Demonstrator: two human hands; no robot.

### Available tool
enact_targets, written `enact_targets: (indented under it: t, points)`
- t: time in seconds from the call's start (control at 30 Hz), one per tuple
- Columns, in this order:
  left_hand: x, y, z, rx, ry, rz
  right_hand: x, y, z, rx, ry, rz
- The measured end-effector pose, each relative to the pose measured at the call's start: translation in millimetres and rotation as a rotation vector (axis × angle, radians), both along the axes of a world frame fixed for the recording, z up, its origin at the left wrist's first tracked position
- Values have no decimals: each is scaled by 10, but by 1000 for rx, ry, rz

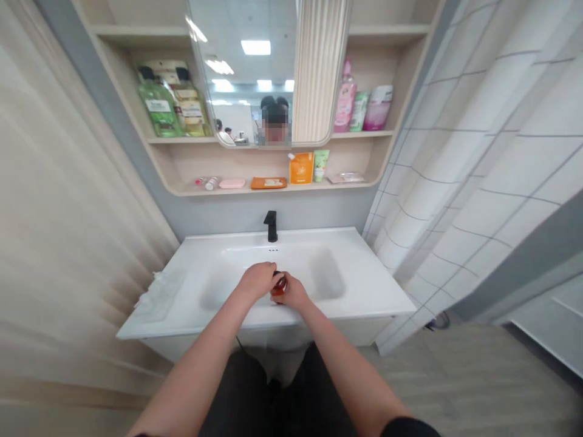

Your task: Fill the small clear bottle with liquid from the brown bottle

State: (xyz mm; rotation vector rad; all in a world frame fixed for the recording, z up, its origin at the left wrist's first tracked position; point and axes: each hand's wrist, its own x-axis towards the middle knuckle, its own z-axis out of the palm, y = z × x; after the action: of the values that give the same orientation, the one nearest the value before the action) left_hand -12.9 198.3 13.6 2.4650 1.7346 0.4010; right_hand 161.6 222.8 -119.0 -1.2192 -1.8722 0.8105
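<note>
Over the middle of the white washbasin (339, 246), as the head camera sees it, both forearms reach forward and bring the hands close together around a small amber bottle (279, 286). The left hand (257, 281) is curled over the bottle's upper part, its fingers largely hidden from this angle. The right hand (292, 292) closes around the lower body, so the two seem to brace it from opposite sides, likely for a steady hold. Neither grip looks loose, though how hard each presses cannot be told. Behind the basin stands a black faucet (271, 226). A white cloth (159, 294) lies along the basin's left edge. Above the basin, shelves carry a green bottle (158, 103) and a pink pump bottle (344, 97), placed within easy reach, beside a mirror (246, 73).
</note>
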Motion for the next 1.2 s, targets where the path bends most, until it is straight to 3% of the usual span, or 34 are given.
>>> enact_targets:
  t: [0.23, 0.37, 0.47, 0.53, 0.63, 0.73, 0.83, 0.97, 1.07, 1.2]
  points:
    - [-73, -8, -67, 27, 9, -91, -2, -47, 72, 18, 10, 4]
    - [-418, -193, -407, 60, -90, 92, 10, -43, 88, 0, 28, -26]
    - [-708, -312, -777, -59, -86, 279, 4, -35, 91, 8, 12, -33]
    - [-828, -347, -977, -158, -65, 336, -14, -37, 94, 14, 10, -49]
    - [-878, -333, -1121, -262, -23, 317, -33, -68, 132, 33, 8, -100]
    - [-869, -297, -1128, -309, -8, 299, 56, -126, 250, 70, 18, -153]
    - [-885, -290, -1121, -313, -22, 314, 366, -158, 435, 127, 0, -207]
    - [-923, -280, -1183, -308, -17, 325, 1109, -62, 631, 183, -56, -351]
    - [-930, -245, -1250, -313, -27, 338, 1744, 100, 643, 151, -100, -563]
    - [-932, -214, -1289, -324, -46, 341, 2396, 330, 516, 23, -126, -848]
